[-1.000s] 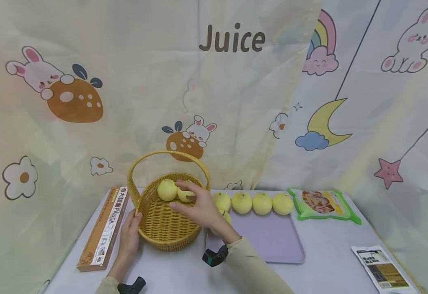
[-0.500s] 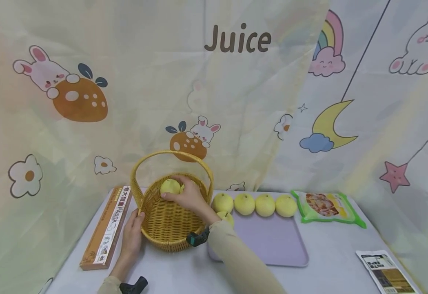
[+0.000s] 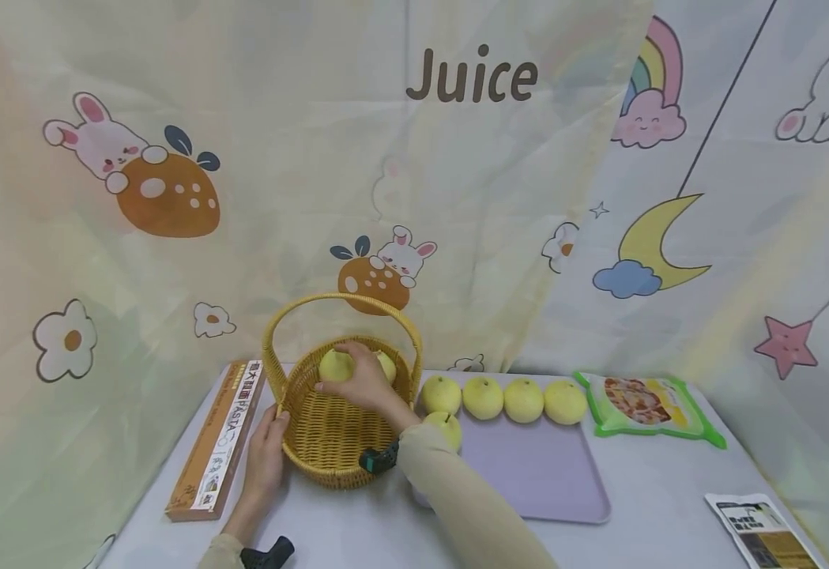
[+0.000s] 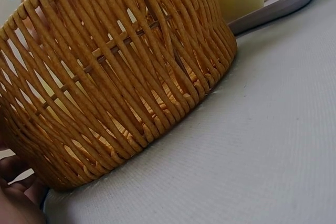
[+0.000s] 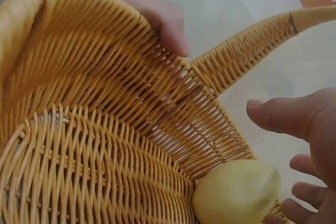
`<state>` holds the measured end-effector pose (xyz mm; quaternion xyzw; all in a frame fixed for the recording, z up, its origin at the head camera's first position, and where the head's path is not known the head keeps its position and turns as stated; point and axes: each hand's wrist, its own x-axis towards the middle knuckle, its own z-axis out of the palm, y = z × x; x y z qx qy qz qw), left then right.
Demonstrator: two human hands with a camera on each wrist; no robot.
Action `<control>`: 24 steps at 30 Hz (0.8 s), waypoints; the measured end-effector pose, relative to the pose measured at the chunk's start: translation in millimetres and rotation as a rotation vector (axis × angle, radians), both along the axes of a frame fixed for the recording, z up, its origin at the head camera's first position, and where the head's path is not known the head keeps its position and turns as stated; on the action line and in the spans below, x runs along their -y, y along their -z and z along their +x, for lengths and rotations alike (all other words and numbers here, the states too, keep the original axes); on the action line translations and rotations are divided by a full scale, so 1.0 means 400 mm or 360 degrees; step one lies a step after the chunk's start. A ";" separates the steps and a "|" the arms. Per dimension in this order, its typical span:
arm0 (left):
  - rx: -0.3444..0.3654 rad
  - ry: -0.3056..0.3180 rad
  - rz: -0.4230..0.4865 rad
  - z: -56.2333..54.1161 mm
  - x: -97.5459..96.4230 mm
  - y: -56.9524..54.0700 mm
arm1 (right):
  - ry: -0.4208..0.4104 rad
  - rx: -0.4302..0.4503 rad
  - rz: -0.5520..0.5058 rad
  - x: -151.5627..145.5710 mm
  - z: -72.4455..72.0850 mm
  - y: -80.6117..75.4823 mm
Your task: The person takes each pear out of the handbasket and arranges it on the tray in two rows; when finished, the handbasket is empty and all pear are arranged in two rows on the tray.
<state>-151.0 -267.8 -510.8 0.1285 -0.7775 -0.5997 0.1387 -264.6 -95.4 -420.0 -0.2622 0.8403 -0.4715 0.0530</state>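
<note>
A woven basket (image 3: 329, 435) with a tall arched handle stands on the table. My left hand (image 3: 265, 454) grips its left side, thumb over the rim, fingers outside. Inside, toward the back, lie two yellow pears: a left pear (image 3: 333, 366) and a right pear (image 3: 388, 366), the latter partly hidden behind my right hand (image 3: 367, 381). That hand reaches into the basket with its fingers and thumb spread around the left pear. In the right wrist view, the thumb (image 5: 278, 116) stands apart from a pear (image 5: 236, 192), while the lower fingers are right beside it.
Right of the basket is a lilac tray (image 3: 542, 482) with several pears, among them a front pear (image 3: 444, 431). A long pasta box (image 3: 216, 442) lies to the left. A green-edged food bag (image 3: 652, 405) and a white-and-brown packet (image 3: 766, 529) lie at right. A printed curtain (image 3: 279, 197) hangs behind.
My right hand has moved left and deeper into the basket, from beside the right pear to the left pear. The left hand keeps its grip. The head view has turned slightly left.
</note>
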 end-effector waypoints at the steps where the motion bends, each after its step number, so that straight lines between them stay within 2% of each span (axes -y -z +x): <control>1: 0.0002 -0.0004 -0.0011 0.000 0.000 0.000 | 0.0001 -0.0009 0.0021 0.004 -0.002 0.000; 7: -0.0019 0.0013 -0.0018 0.003 0.001 0.000 | 0.0014 -0.0029 0.0172 0.027 -0.005 -0.007; 11: -0.0026 0.0011 -0.0018 0.003 0.001 0.001 | 0.0028 -0.0070 0.0339 0.043 -0.005 -0.013; 17: -0.0009 0.0024 -0.0001 0.005 -0.003 0.005 | 0.0120 -0.0139 0.0543 0.059 -0.004 -0.003; 24: -0.0007 -0.0002 -0.0032 0.004 -0.002 0.003 | 0.0172 -0.0235 0.0574 0.062 -0.006 0.004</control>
